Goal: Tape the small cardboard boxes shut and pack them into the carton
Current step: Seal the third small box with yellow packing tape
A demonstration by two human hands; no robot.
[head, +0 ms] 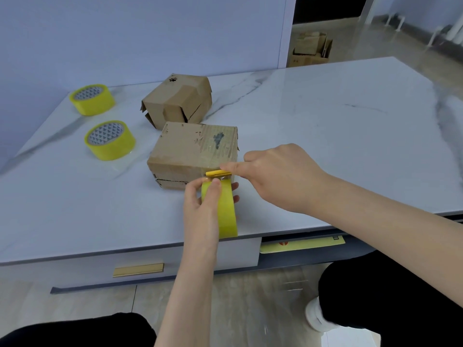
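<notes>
Two ways this goes wrong: near box sits on the tabletop at 12 o'clock from my left fingers gripping the tape roll, right fingers pinch a yellow cutter at its near edge, so slack tape could tear crooked or wrinkle.

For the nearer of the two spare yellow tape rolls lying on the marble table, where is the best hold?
Come from above: the nearer spare yellow tape roll lies flat on the marble table, core opening facing up. Hooking fingers into the core and pinching the wall against the thumb outside is probably the surest hold.
</notes>
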